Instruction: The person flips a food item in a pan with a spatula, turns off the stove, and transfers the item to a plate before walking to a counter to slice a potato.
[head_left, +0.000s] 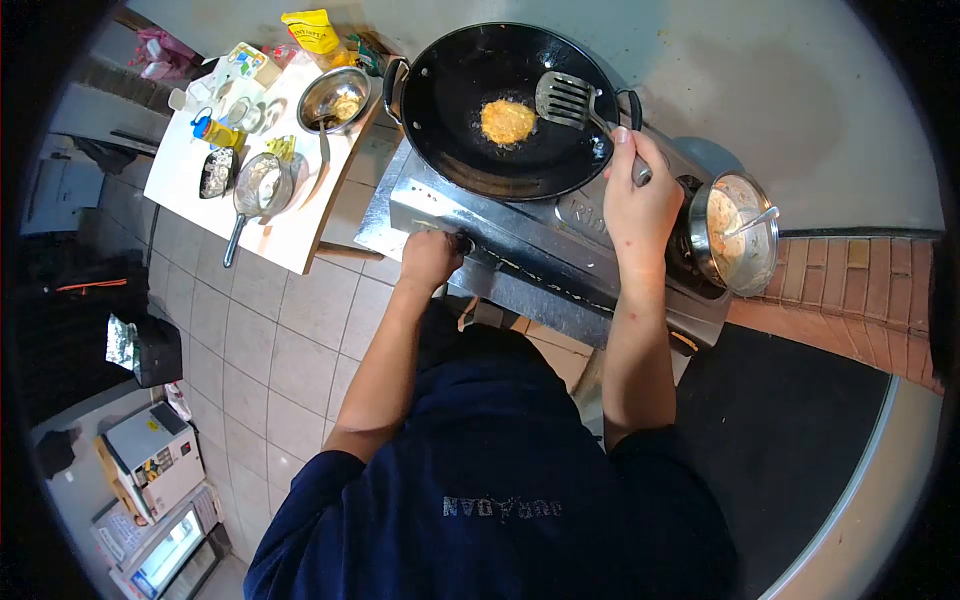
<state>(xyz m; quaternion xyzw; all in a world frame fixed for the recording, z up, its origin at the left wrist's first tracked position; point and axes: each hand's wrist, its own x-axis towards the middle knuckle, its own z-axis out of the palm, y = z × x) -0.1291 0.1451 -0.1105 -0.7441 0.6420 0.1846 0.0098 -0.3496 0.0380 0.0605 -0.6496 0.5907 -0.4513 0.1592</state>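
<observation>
right hand (643, 200): you gripped the slotted spatula (565, 100) by its handle, probably light n stiff | left hand (428, 260): curled round the stove knob (462, 243) | fritter (508, 122): in the wok (450, 90), looked soft, kinda fragile, best supported underneath

L hand (432, 260) curled in, R hand (643, 195) gripping farther fwd, both forearms (380, 350) bare & stretched fwd, well apart.

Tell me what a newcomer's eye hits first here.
Probably the golden piece of food, alone near the middle of the big black wok. Next, the slotted spatula in the right hand, its head over the wok just right of the food. The left hand is at the stove's front.
</observation>
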